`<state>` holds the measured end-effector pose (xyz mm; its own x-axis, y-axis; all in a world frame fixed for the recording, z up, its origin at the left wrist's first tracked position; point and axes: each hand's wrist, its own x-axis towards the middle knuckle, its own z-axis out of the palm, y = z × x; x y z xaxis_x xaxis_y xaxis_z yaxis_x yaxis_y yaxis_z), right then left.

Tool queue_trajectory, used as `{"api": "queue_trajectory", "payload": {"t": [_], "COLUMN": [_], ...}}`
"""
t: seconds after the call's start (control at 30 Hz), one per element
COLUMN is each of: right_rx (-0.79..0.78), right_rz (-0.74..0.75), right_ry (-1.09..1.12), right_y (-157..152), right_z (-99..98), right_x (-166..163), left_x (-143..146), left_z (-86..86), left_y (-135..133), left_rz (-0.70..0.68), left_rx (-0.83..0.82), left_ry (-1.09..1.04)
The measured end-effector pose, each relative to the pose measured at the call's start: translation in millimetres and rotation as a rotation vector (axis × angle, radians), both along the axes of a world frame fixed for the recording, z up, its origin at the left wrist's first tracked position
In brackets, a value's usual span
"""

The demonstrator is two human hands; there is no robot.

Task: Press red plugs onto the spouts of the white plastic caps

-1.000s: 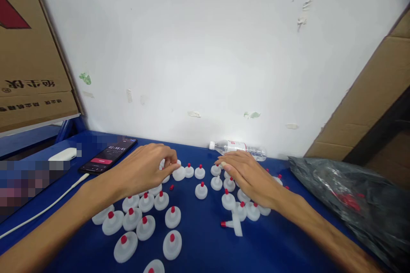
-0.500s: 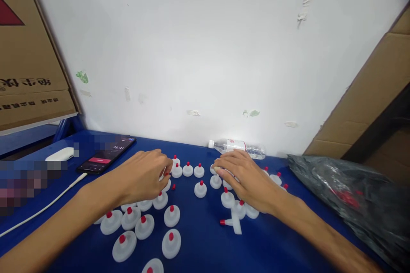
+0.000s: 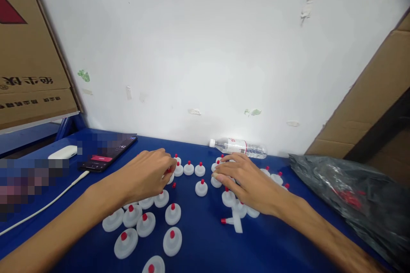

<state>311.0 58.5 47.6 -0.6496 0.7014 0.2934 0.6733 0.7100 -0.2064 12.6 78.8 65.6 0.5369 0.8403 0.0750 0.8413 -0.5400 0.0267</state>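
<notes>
Head view: a white cap [image 3: 215, 183] lies at nine o'clock from my right hand [image 3: 246, 179], beneath its thumb; a red-tipped cap [image 3: 171, 178] sits at three o'clock from my left hand [image 3: 152, 173]. Whether either grip is closed, I cannot tell.

Small nozzle caps [image 3: 173, 245] of smooth, translucent white plastic with red plastic tips [image 3: 173, 207] stand in front of the bottle [image 3: 256, 150], itself clear, glossy plastic with a printed label [image 3: 236, 146]. Beneath the bottle, the blue worktop [image 3: 198, 230] looks smooth, with a soft sheen. Behind it, the white wall [image 3: 205, 51] is matt, with rough peeling patches [image 3: 194, 111]. Right of the bottle lies a crinkled, shiny dark plastic bag [image 3: 346, 187]; far left, a matt cardboard box [image 3: 35, 59].
</notes>
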Motion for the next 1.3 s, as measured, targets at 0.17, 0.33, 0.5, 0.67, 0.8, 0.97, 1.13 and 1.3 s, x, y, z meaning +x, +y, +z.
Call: {"api": "queue_trajectory", "payload": {"t": [0.17,0.33,0.5,0.67,0.8,0.97,1.13,1.3], "right_rx": [-0.042,-0.017,0.071,0.125,0.154,0.181,0.161,0.176], "right_rz": [0.01,0.002,-0.083,-0.109,-0.089,-0.052,-0.02,0.005], "right_ry": [-0.041,-0.024,0.073,0.138,0.148,0.127,0.154,0.241], "right_y": [-0.9,-0.7,-1.6,-4.1,-6.2,-9.6,-14.2,-15.1], "right_z": [-5.8,-6.0,-7.5,-4.7,-3.6,-3.9,-0.6,-0.7], "right_x": [-1.1,-0.2,0.9,-1.8,-5.2,-7.6,-9.5,-8.9], "left_x": [2.2,2.9,5.1,15.8,24.7,31.0,30.9,29.6], "left_z": [-1.6,-8.4,-7.4,-13.1,-30.8,-43.7,-42.3,-31.7], "left_y": [-0.4,-0.3,-2.0,0.7,5.7,6.3,6.0,-1.6], "left_rz": [-0.001,-0.052,-0.095,-0.178,-0.277,-0.326,-0.306,-0.179], "left_rx": [-0.016,-0.019,0.027,0.044,0.022,0.02,0.042,0.118], "left_ry": [-0.004,-0.006,-0.036,-0.109,-0.109,-0.1,-0.148,-0.332]}}
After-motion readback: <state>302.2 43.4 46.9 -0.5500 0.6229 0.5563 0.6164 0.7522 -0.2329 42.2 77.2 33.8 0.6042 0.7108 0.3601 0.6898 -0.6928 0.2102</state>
